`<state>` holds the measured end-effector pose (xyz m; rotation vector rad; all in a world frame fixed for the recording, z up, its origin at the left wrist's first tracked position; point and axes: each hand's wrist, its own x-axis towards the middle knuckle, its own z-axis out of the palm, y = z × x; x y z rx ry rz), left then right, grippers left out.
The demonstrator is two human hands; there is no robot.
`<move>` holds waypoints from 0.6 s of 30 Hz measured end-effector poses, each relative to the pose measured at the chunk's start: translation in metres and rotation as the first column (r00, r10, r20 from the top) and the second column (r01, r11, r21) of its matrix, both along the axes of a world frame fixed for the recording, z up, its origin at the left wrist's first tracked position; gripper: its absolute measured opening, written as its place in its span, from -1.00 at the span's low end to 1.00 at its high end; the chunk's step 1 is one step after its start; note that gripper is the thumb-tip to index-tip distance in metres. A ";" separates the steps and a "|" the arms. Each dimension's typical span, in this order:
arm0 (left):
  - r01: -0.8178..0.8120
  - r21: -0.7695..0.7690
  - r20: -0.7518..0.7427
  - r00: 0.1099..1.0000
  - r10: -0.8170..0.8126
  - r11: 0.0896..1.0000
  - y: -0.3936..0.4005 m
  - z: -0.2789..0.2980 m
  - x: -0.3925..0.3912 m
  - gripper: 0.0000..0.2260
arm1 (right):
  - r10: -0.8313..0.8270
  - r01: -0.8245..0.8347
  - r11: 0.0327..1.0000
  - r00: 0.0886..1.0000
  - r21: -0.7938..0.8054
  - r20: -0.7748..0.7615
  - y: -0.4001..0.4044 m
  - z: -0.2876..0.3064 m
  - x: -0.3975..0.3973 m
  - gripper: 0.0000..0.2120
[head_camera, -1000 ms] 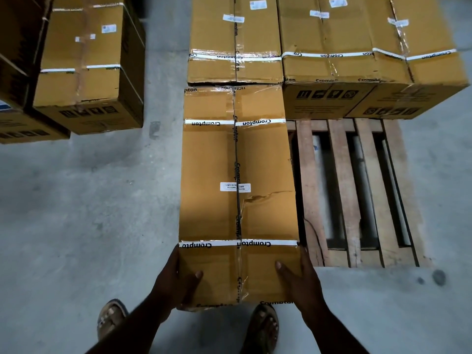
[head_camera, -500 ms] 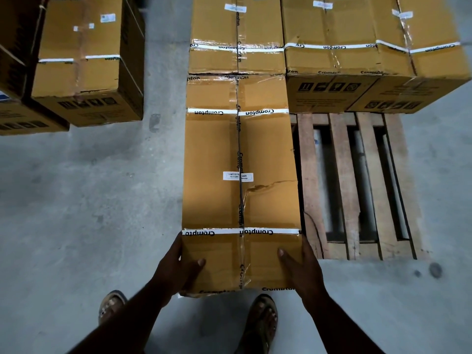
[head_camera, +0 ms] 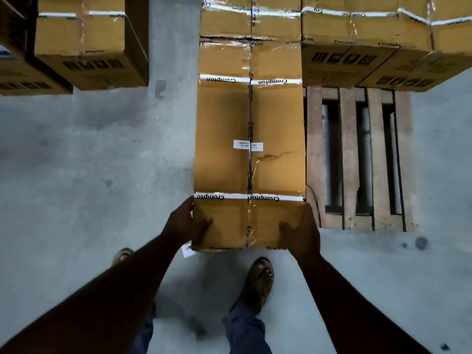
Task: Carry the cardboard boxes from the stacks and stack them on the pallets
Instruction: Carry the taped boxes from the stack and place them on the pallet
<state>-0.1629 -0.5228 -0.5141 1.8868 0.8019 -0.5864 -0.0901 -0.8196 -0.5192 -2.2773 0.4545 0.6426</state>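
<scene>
Both hands (head_camera: 247,226) grip taped cardboard box (head_camera: 249,139), apparently on slatted pallet (head_camera: 350,159).

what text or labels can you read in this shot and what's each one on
"Crompton": printed on the white strap near the hands, across the held box.
"Crompton": on the far strap of that box.
"Crompton": down its black centre tape, partly legible.
White label on the box top: too small to read.
Handling symbols on a stacked box: pictograms, no readable words.
</scene>
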 end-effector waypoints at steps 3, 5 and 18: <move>-0.030 0.078 -0.057 0.998 0.035 0.996 0.006 0.023 0.007 -0.41 | 0.038 -0.034 0.998 0.997 -0.058 0.064 0.025 0.034 -0.012 -0.29; -0.066 0.073 -0.043 0.997 0.069 0.995 0.020 0.045 0.002 -0.46 | 0.034 -0.033 0.999 0.996 -0.016 0.087 0.054 0.069 -0.017 -0.38; -0.308 -0.089 0.220 0.921 0.320 0.947 0.311 0.225 -0.106 -0.76 | 0.177 -0.235 0.900 0.967 0.367 0.183 0.409 0.255 -0.059 -0.71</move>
